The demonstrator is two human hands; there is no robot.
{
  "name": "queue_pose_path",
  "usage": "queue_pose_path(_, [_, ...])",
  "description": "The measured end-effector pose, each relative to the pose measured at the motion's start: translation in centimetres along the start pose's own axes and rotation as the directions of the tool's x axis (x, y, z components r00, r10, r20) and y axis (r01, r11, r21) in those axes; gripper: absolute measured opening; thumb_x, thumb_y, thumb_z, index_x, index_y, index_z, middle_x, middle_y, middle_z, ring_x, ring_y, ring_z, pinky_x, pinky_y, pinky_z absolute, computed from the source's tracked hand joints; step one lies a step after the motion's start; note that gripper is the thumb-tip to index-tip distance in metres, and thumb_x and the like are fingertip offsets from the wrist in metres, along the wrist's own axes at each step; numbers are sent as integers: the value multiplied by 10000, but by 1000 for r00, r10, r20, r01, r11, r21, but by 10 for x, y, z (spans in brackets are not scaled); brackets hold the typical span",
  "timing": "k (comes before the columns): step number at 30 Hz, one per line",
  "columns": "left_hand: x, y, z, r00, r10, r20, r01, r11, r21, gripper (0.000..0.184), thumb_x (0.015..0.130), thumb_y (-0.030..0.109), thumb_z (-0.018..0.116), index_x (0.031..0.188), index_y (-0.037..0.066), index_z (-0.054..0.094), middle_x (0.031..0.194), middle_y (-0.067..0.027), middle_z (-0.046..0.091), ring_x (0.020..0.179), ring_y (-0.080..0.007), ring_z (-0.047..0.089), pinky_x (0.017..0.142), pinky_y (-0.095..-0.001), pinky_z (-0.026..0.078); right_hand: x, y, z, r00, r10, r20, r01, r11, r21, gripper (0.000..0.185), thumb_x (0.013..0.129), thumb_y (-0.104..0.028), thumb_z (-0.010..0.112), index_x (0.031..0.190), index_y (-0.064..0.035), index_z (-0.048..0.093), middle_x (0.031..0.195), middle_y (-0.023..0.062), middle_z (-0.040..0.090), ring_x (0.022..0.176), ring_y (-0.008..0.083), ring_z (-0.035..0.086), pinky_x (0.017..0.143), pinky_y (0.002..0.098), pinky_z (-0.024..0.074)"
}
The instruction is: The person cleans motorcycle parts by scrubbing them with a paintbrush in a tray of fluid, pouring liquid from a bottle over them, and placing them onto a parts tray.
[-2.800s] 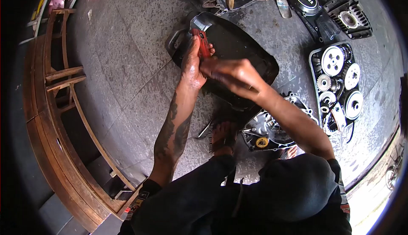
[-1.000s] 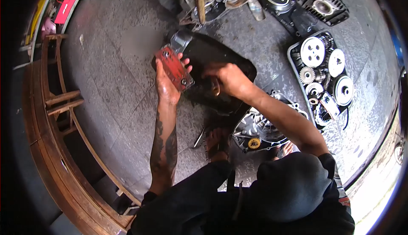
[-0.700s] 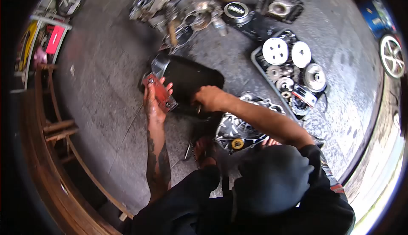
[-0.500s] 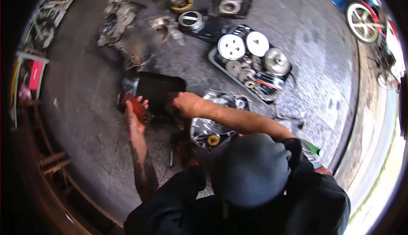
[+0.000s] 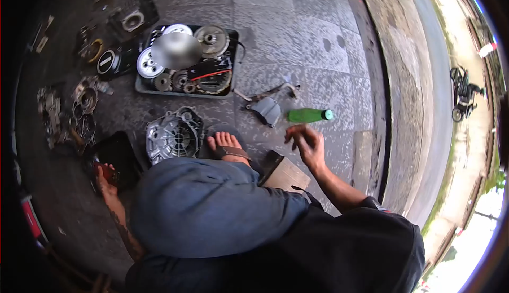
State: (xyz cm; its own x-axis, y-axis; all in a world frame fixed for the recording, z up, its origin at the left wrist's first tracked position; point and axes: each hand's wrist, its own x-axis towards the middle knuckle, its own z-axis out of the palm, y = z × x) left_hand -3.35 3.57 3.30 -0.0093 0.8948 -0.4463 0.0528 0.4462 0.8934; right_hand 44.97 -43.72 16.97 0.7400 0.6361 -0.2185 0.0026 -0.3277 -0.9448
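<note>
My left hand (image 5: 107, 183) is closed on a reddish-brown part (image 5: 110, 173) at the lower left. It holds the part over a black tray (image 5: 130, 143), and its exact kind is too small and dark to make out. On the right, my right hand (image 5: 308, 145) is raised with its fingers apart and loosely bent, holding nothing. Just beyond its fingertips lies a green bottle (image 5: 306, 115) on its side. A grey metal cover (image 5: 266, 111) rests left of the bottle. Between my hands sits a silver engine casing (image 5: 174, 136), beside my sandalled foot (image 5: 231, 149).
A bin (image 5: 184, 92) full of gears and round engine parts stands ahead. Left of it are a black cover with a round badge (image 5: 107, 61), a cylinder part (image 5: 133, 20) and a metal casing (image 5: 86, 98). A box-like wooden block (image 5: 286, 176) lies by my knee.
My right hand has left the black tray and swung far right to the bottle. The view has turned right. My left hand still holds the reddish part at the tray.
</note>
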Motion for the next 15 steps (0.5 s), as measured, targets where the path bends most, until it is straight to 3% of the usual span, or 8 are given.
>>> queue_pose_path(2, [3,9,6,1000,15,-2,-15,999,51,578,877,590,568,1234,140,509,993,-57,654,811,-200,652,674,-331,556,-30,33,-28,996,-84,-24,69,923,-379,126,883,-43,607,991,9,644,912,109,699,850,158,672,632,291,532])
queue_pose_path(3, [4,15,8,1000,19,1,-19,997,76,576,878,588,570,1232,137,509,991,-58,655,809,-200,652,673,-333,555,-38,59,-41,980,-66,-187,-17,913,-409,156,862,-46,626,1012,-6,644,926,109,698,859,171,675,643,293,536])
queue_pose_path(5, [2,23,9,999,32,-6,-31,991,128,573,879,583,575,1227,133,509,987,-59,655,804,-200,653,671,-335,555,-38,111,-65,914,-76,-398,-118,890,-441,333,810,-66,683,1134,-63,607,1035,106,685,878,234,680,664,316,553])
queue_pose_path(6, [1,28,9,999,43,-14,-41,988,151,571,879,581,577,1224,131,509,985,-60,655,801,-200,653,670,-337,554,-34,134,-74,922,-6,-387,-171,890,-422,539,777,-133,750,1268,-99,528,1218,134,601,1058,286,611,761,362,550])
queue_pose_path(8, [-4,38,12,998,58,-15,-54,981,185,568,880,576,581,1220,127,509,980,-61,655,796,-199,654,669,-340,554,-17,152,-74,931,-113,-348,-76,871,-486,700,732,-186,806,1334,-88,463,1334,155,494,1188,331,501,853,401,523])
queue_pose_path(11, [-12,52,17,996,82,-23,-75,975,210,564,881,570,588,1212,120,509,974,-64,655,788,-199,655,666,-344,553,15,191,-57,906,-126,-404,-48,918,-394,784,686,-193,841,1345,-52,441,1371,164,440,1259,338,414,939,421,467])
queue_pose_path(14, [-32,62,25,996,86,-29,-80,980,181,560,882,563,595,1205,114,509,967,-66,655,780,-199,656,663,-348,552,45,189,-45,870,-316,-378,156,904,-397,743,674,-187,848,1290,-7,473,1312,186,484,1209,354,453,971,435,428])
queue_pose_path(15, [-39,65,21,995,91,-37,-83,983,163,558,883,561,597,1202,111,509,965,-66,655,778,-199,656,662,-350,552,51,214,-48,873,-282,-398,110,909,-403,704,677,-177,845,1261,-3,492,1285,194,501,1184,363,469,982,439,411])
